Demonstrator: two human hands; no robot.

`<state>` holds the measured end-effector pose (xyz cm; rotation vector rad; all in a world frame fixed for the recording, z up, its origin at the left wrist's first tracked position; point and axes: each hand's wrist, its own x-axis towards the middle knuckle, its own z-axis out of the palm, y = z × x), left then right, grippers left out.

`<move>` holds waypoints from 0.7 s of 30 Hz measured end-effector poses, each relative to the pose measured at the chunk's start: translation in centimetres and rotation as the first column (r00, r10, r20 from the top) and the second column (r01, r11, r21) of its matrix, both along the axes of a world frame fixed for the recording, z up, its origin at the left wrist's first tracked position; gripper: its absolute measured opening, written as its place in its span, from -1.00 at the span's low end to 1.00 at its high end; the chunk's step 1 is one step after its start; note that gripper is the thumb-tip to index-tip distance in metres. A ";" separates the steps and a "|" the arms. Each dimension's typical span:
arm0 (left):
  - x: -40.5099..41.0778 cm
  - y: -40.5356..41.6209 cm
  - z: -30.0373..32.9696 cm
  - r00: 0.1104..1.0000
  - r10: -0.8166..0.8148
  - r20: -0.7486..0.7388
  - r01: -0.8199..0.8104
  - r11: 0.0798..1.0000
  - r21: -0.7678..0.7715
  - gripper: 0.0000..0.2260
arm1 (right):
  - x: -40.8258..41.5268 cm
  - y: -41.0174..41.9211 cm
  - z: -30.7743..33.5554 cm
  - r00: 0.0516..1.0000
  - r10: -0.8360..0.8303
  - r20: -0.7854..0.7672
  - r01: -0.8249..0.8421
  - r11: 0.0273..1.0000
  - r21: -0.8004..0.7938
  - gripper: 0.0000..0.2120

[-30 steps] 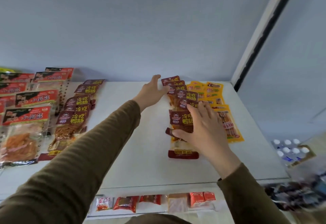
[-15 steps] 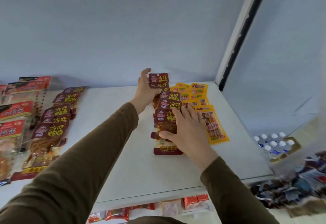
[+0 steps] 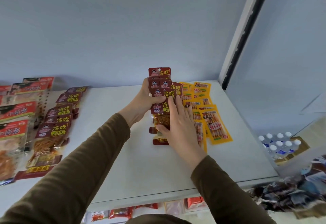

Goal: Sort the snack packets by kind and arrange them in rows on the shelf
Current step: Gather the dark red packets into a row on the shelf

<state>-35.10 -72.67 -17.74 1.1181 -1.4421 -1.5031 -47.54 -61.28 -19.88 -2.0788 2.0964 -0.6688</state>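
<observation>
A bunch of dark red snack packets (image 3: 163,89) with yellow lettering is gathered in the middle of the white shelf (image 3: 134,153). My left hand (image 3: 143,100) grips the bunch from the left near its top. Over its lower right part lies my right hand (image 3: 178,123), fingers spread on the packets and thumb at the clear window. The bottom packet's red end rests on the shelf. Yellow sausage packets (image 3: 214,123) lie in overlapping rows just to the right. A row of the same dark red packets (image 3: 56,128) runs along the left.
Larger red-topped packets (image 3: 12,114) lie at the far left. A dark slotted upright (image 3: 247,28) bounds the shelf on the right. Water bottles in a carton (image 3: 280,144) stand below right, beside a blurred heap of packets (image 3: 291,193). More snacks sit on the lower shelf (image 3: 123,212).
The spread-out row of dark red packets has been pushed together into a bunch. My left hand moved from the far end to grip it; the top packets lifted upright.
</observation>
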 end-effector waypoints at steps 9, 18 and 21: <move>2.2 2.1 0.9 0.948 0.174 -0.267 -0.153 0.983 0.097 -0.40 | 1.0 -0.7 1.8 0.866 0.055 0.497 -0.021 0.997 -0.072 -0.01; 10.6 1.9 2.9 0.923 0.365 -0.122 -0.343 0.924 0.168 -0.35 | 9.1 -2.9 2.1 0.561 0.073 0.824 -0.210 0.976 0.057 -0.15; 13.7 1.4 2.1 0.904 0.427 -0.017 -0.417 0.891 0.182 -0.41 | 13.2 -3.5 0.9 0.531 0.019 0.847 -0.202 0.974 0.105 -0.16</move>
